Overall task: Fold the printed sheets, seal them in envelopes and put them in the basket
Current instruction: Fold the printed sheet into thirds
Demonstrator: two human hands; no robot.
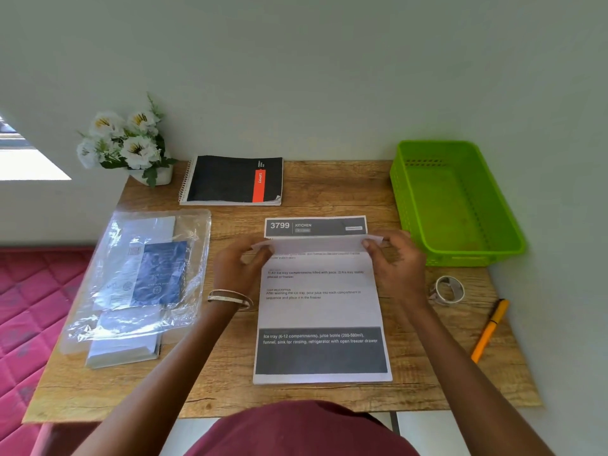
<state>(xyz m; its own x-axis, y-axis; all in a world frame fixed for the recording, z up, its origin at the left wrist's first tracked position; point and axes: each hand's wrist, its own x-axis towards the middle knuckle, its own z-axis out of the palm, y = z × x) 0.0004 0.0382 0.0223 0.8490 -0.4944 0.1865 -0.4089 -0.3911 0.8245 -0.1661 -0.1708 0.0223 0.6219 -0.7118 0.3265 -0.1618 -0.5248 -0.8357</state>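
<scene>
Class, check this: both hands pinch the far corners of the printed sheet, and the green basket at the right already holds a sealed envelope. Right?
Not quite. The head view shows the green basket empty. The left hand and right hand do pinch the printed sheet.

Wooden table (329,189), seen from above. Centre: printed sheet (320,307), headed "3799 KITCHEN", dark band at its near end; a fold of paper is raised across its upper part. Left hand (238,266) pinches the fold's left end; right hand (393,261) pinches its right end. Bracelets (230,298) on the left wrist. Far right: green basket (460,205). Right edge: tape roll (448,289), orange pen (488,329). Left: envelopes in clear plastic wrap (138,281). Far side: black spiral notebook (232,180), white flowers in pot (126,143).
</scene>
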